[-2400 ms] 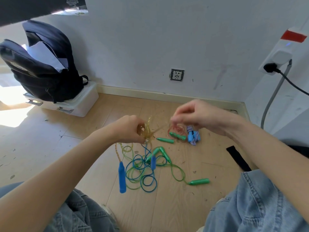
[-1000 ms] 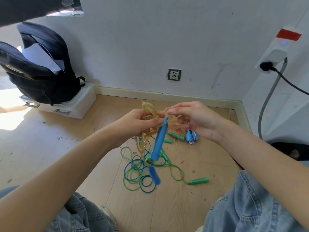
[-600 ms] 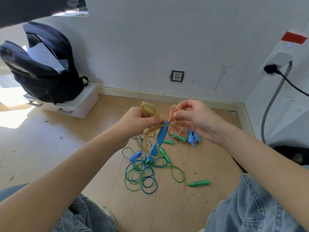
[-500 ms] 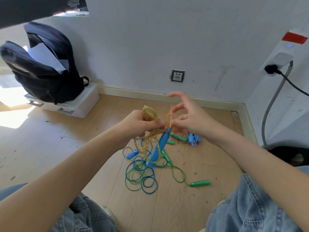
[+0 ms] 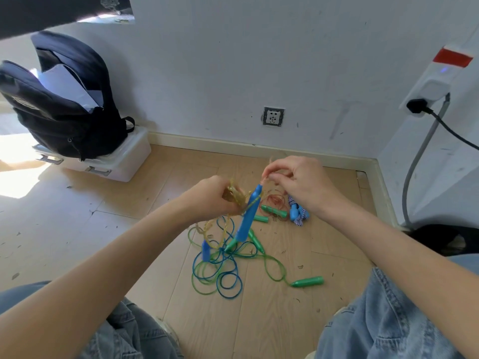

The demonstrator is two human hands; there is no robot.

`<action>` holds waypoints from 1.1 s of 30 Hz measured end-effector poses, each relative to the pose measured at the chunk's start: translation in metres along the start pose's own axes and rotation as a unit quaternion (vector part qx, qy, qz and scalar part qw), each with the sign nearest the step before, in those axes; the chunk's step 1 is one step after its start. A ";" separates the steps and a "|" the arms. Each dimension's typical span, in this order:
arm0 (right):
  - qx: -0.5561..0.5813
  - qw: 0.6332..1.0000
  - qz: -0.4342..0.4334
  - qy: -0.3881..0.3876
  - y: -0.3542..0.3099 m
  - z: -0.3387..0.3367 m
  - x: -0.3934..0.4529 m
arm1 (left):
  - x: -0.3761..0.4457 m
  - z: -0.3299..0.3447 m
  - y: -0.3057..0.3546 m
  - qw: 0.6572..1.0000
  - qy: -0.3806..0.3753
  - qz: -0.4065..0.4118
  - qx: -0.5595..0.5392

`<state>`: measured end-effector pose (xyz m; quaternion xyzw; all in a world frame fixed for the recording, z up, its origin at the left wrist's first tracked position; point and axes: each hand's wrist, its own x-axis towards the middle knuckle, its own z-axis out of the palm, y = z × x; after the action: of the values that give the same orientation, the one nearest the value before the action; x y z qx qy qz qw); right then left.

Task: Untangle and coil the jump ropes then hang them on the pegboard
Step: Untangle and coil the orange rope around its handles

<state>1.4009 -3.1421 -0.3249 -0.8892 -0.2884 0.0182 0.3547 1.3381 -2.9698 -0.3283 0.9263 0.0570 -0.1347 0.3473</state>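
Above the wood floor point(image 5: 77, 229), between my knees, I hold the yellow jump rope point(image 5: 237, 196) up in the air. My left hand point(image 5: 210, 198) grips a bunched wad of it, fingers curled round. My right hand point(image 5: 298, 180) pinches a strand near the top of a blue handle point(image 5: 247, 216), which hangs tilted down off the yellow cord. A second blue handle point(image 5: 206, 250) sits low, at the floor pile.

Below lies the tangle of green and blue ropes point(image 5: 217, 273), loose overlapping loops, one green handle point(image 5: 308, 281) flung out to the right, other green handles point(image 5: 274, 211) nearer the wall. A red rope point(image 5: 276, 200) and a blue-white braided rope point(image 5: 298, 215) lie just beyond, apparently bundled already.

Progress, my judgement: early. Yellow rope only partly freed, green and blue not sorted, nothing coiled from this pile, no pegboard in view, hanging all left.

Versus half a second back: my right hand's fingers were spread upward, now closed into a pinch and shifted right and up. Left hand much the same. Blue handle hangs a bit steeper.

Further out: black backpack point(image 5: 64, 104) on a white storage box point(image 5: 121, 164), wall socket point(image 5: 273, 116), power strip point(image 5: 430, 89) with a black plug.
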 end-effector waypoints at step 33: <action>-0.117 0.986 0.109 0.054 0.024 -0.010 0.010 | 0.000 -0.017 -0.012 0.981 -0.101 -0.082 -0.142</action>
<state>1.4229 -3.1569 -0.3311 -0.9504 -0.1707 -0.0253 0.2587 1.3393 -2.9489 -0.3235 0.8414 0.1158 -0.2466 0.4666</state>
